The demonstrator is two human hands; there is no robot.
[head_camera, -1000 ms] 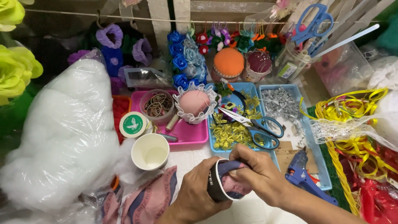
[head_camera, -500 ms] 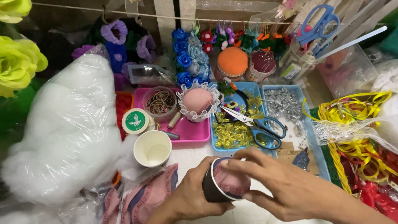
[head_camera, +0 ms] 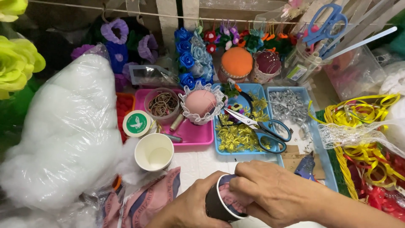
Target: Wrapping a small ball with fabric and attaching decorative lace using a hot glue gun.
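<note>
Left hand: the left hand (head_camera: 192, 207) comes up from the bottom edge, palm curled round the side of a dark paper cup (head_camera: 223, 202), gripping it and tipping its mouth toward the camera.
Right hand: the right hand (head_camera: 270, 192) reaches in from the lower right, fingers bent over the cup's rim and pressing on the pinkish cloth (head_camera: 232, 198) stuffed inside; it is clenched on cup and cloth.
Cup's place: held between both hands, above the white table, just below the blue tray (head_camera: 249, 150).
Just left of the hands: folded pink patterned fabric (head_camera: 147, 198); above it an empty white paper cup (head_camera: 154, 151).
Round label: a white tub lid with a green disc label (head_camera: 136, 123), up and left of the white cup.
Big package: a clear plastic bag of white stuffing (head_camera: 67, 135), far left.
Above the hands: scissors (head_camera: 257, 126) with blue-grey handles lying on gold bows in the blue tray.
Right of the hands: a blue glue gun (head_camera: 306, 166), close by; yellow ribbon (head_camera: 367, 126) further out.
</note>
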